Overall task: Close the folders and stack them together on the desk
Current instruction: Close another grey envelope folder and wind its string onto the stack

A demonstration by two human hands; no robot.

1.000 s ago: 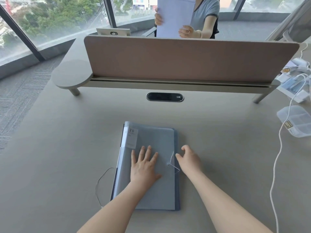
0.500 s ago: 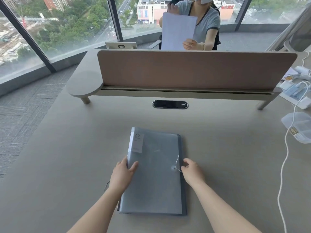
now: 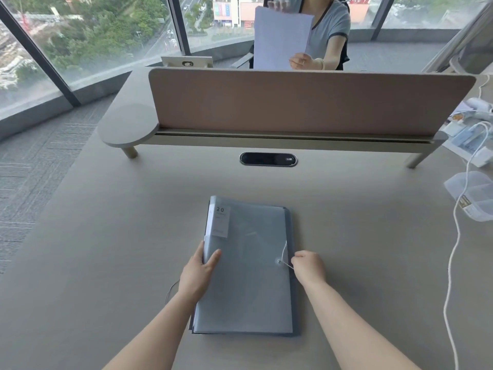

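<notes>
A stack of translucent grey-blue folders (image 3: 248, 276) lies closed on the desk (image 3: 106, 263) in front of me, with a white label reading "20" at the top left. My left hand (image 3: 198, 273) grips the stack's left edge, thumb on top. My right hand (image 3: 308, 267) pinches the thin white closure string (image 3: 286, 256) beside the round button (image 3: 279, 261) near the right edge. A darker folder edge shows along the right side and the bottom.
A brown divider panel (image 3: 306, 102) on a raised shelf crosses the desk's far side, with a black cable port (image 3: 268, 159) below it. At right lie a clear plastic box (image 3: 472, 193) and a white cable (image 3: 453, 249). Beyond the divider a person holds a sheet of paper (image 3: 280, 38).
My left hand slid from flat on the cover to gripping the left edge. My right hand closed on the string by the button. The view tilted up a little.
</notes>
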